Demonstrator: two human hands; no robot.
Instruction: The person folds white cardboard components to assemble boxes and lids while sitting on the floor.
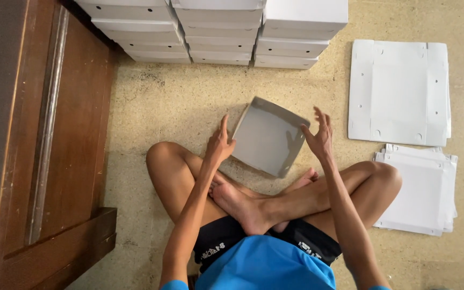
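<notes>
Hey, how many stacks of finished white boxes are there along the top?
3: a left stack, a middle stack and a right stack, side by side on the floor. More may be hidden beyond the frame's top edge.

We list a folded box [268, 137] of smooth matt grey-white card, stacked boxes [218, 32] and flat blanks [398, 91] of the same matt white card, a speckled, rough-looking stone floor [178, 102], dark varnished wood furniture [71, 134] with a slight sheen, and smooth blue cloth [267, 266].
</notes>
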